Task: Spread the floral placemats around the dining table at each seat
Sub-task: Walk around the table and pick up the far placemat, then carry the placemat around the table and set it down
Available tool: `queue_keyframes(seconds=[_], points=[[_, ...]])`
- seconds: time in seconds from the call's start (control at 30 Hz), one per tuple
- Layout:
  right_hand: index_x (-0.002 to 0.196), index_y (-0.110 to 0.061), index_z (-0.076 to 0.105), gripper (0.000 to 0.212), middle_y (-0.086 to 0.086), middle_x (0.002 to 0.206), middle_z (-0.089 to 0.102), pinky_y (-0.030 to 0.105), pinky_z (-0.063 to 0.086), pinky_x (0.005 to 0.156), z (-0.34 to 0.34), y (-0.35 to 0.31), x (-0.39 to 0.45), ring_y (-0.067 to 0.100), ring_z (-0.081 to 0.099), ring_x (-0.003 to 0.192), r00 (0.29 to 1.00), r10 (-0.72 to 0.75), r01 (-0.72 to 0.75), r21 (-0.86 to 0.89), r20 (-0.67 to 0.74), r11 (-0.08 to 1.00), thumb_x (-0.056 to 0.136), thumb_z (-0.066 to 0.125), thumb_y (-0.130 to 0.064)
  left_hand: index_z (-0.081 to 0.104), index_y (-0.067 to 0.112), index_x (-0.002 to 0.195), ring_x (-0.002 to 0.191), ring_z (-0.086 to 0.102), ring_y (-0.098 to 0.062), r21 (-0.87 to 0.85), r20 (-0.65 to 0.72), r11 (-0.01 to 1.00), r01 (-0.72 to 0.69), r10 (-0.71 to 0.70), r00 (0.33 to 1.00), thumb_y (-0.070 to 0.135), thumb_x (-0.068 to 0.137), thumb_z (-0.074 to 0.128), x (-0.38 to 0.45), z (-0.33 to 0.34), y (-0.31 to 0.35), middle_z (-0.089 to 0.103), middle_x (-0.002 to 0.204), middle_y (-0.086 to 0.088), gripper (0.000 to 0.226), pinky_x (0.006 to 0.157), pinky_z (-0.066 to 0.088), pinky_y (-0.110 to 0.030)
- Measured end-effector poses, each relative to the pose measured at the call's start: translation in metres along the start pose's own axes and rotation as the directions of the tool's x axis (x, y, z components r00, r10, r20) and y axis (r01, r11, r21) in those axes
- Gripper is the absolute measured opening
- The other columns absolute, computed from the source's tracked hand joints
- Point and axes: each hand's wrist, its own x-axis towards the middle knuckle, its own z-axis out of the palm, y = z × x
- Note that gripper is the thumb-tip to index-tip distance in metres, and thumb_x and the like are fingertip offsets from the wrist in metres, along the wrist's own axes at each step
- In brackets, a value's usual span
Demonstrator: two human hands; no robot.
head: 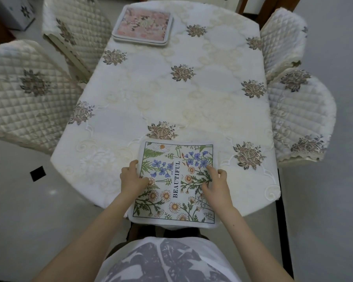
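Near seat: our left hand (131,179) and right hand (216,183) press flat, ungripped, on the mat (174,183). Next, we judge: fetch the far stack (143,25).

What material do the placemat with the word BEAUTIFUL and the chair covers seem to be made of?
Placemat with BEAUTIFUL: probably soft matte printed fabric; its near edge droops over the table edge. Chair covers: quilted, slightly shiny cloth with diamond stitching and embroidered flowers.
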Motion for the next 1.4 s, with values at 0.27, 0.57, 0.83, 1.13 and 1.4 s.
queue_keyframes(seconds=[0.27,0.57,0.83,1.13,1.4], points=[[0.135,-0.023,0.043,0.056,0.008,0.131,0.036,0.019,0.04,0.074,-0.009,-0.017,-0.009,0.01,0.051,0.078,0.995,-0.084,0.085,0.024,-0.054,0.996,0.086,0.04,0.005,0.048,0.026,0.13,0.106,0.052,-0.022,-0.055,0.091,0.982,-0.181,0.185,0.979,0.001,0.076,0.065,-0.013,-0.012,0.003,0.048,0.12,-0.003,0.062,0.081,0.044,-0.028],[0.136,-0.024,0.043,0.059,0.007,0.141,0.038,0.02,0.04,0.083,-0.023,-0.052,0.0,0.011,0.048,0.108,0.951,-0.283,0.282,-0.024,-0.123,0.959,0.087,0.04,0.008,0.049,0.016,0.133,0.116,0.05,-0.017,-0.026,-0.112,0.927,-0.375,0.37,0.922,-0.007,0.08,0.059,-0.035,-0.026,0.024,0.052,0.127,-0.004,0.058,0.092,0.038,-0.021],[0.141,-0.018,0.042,0.068,0.012,0.15,0.035,0.029,0.031,0.107,-0.026,-0.114,0.007,0.026,0.037,0.136,0.794,-0.553,0.542,-0.118,-0.25,0.832,0.082,0.046,0.017,0.044,0.015,0.136,0.108,0.043,-0.001,-0.041,-0.36,0.89,-0.454,0.411,0.838,-0.007,0.083,0.052,-0.057,-0.076,0.039,0.049,0.126,0.002,0.058,0.089,0.036,-0.014],[0.14,-0.022,0.044,0.061,0.003,0.149,0.038,0.031,0.027,0.114,0.034,-0.188,-0.009,0.015,0.031,0.138,0.75,-0.654,0.656,-0.022,-0.098,0.755,0.087,0.047,0.008,0.047,0.014,0.134,0.109,0.044,-0.001,-0.127,-0.578,0.916,-0.38,0.244,0.779,-0.003,0.083,0.058,-0.084,-0.147,-0.013,0.048,0.12,0.006,0.055,0.093,0.034,-0.013],[0.139,-0.018,0.045,0.055,0.001,0.149,0.038,0.032,0.03,0.114,0.146,-0.268,-0.053,0.005,0.03,0.135,0.733,-0.678,0.675,0.06,0.062,0.735,0.088,0.049,0.003,0.048,0.018,0.133,0.105,0.05,-0.006,-0.224,-0.636,0.939,-0.262,0.063,0.769,-0.001,0.083,0.057,-0.103,-0.225,-0.125,0.049,0.115,0.008,0.054,0.093,0.043,-0.025]])
